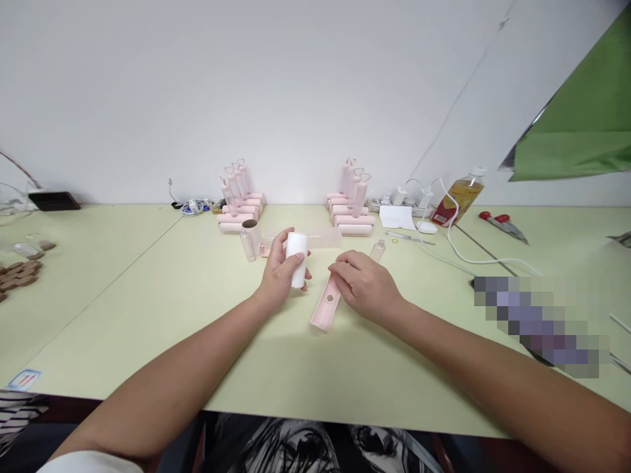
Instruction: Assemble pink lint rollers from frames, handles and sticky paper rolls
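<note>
Left grip (277, 277) is clasping a white roll (296, 246); to its right, right grip (367, 284) is pinching a pink tray (323, 315), this holding step seemingly calling next for steadiness.

Even, diffuse indoor light, faint soft shadows on the table (123, 315) beneath left hand (280, 269) and right hand (369, 284), flatly lit wall (296, 98) beyond them, wide-angle stretching outward, coarse pixelated patch (537, 328) rightward.

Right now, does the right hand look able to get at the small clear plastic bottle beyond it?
Probably yes: nothing visible blocks the right hand from that bottle, though the hand seems to pinch a pale pink, trough-shaped piece.
</note>
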Demonstrator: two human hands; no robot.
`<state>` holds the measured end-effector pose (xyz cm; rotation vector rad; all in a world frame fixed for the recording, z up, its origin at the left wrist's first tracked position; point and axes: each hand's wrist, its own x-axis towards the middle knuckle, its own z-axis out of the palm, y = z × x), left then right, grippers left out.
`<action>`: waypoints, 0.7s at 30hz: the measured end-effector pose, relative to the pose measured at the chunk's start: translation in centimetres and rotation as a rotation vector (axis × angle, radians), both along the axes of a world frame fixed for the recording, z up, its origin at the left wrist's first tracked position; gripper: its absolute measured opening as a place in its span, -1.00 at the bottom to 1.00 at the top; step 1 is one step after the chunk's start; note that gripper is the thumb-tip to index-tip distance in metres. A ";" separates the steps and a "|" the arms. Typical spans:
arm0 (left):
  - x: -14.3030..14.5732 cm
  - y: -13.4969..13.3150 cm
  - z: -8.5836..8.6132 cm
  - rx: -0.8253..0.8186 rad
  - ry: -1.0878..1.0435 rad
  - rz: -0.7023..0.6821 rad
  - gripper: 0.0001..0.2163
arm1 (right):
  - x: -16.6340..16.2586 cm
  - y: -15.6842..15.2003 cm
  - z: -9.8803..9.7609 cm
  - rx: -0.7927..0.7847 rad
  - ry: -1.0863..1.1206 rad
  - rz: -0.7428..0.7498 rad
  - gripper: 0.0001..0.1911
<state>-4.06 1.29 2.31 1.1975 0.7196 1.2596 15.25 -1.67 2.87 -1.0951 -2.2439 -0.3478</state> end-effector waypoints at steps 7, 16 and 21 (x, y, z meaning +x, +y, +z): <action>1.0 -0.8 -0.1 -0.248 0.118 -0.133 -0.50 | 0.1 -0.1 -1.0 -0.282 0.085 -0.107 -0.83; 1.3 -0.5 -0.6 -0.436 0.225 -0.177 -0.60 | 0.3 0.5 -1.4 -0.782 0.278 -0.100 -0.76; 0.8 -0.4 -0.1 -0.483 0.243 -0.260 -0.58 | 0.7 0.8 -1.6 -0.878 0.377 -0.078 -0.79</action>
